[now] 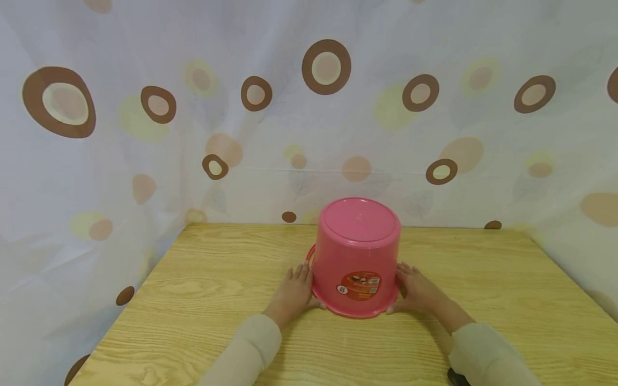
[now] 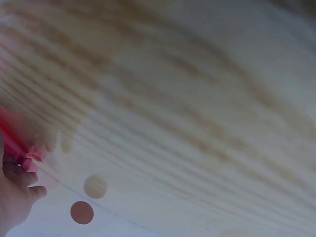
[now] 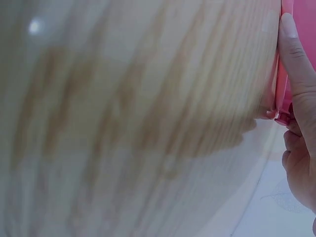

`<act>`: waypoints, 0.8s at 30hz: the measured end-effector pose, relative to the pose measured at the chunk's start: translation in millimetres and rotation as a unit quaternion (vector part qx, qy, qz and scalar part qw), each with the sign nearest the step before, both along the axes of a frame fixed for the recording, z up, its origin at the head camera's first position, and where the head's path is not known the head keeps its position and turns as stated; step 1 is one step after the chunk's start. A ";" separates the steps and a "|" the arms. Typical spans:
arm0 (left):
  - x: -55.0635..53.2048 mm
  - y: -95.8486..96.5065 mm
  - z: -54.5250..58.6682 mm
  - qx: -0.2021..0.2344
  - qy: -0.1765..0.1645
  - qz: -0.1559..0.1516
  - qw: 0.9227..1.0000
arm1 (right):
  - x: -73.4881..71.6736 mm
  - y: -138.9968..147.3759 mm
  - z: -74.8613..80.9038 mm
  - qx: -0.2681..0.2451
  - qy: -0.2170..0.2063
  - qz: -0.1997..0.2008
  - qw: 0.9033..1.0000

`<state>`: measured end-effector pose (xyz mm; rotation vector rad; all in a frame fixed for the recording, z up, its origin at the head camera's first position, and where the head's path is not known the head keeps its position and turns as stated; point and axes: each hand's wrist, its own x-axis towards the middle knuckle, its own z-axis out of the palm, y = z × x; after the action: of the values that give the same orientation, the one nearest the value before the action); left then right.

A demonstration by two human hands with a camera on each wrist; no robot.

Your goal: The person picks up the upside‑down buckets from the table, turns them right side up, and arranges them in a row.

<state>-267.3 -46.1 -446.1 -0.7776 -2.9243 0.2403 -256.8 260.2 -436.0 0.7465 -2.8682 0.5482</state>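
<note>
Fingers (image 1: 303, 272) flank upturned bucket (image 1: 357, 256), apparently touching

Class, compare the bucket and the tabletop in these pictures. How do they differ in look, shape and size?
Look: the bucket is pink with an orange label; the tabletop is yellowish with wood grain.
Shape: the bucket is rounded and upside down, its base upward; the tabletop is flat.
Size: the bucket is much narrower than the tabletop.
Shared: both are in front of the patterned backdrop.
</note>
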 end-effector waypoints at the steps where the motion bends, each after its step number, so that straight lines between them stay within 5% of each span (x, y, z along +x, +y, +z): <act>1: -0.3 0.3 -0.3 -0.002 0.004 0.002 1.000 | -0.3 -0.2 0.1 -0.003 0.001 0.003 1.000; 14: -3.0 1.9 -2.3 -0.029 0.057 -0.010 0.998 | -1.7 0.3 -3.3 -0.025 -0.006 -0.001 1.000; 24: -2.8 0.9 1.2 -0.038 0.036 -0.007 0.999 | -0.8 -1.2 1.4 -0.019 -0.012 -0.009 1.000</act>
<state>-270.0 -45.2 -444.9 -0.7823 -2.8560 0.3710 -257.6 258.9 -434.6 0.7136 -2.8750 0.6110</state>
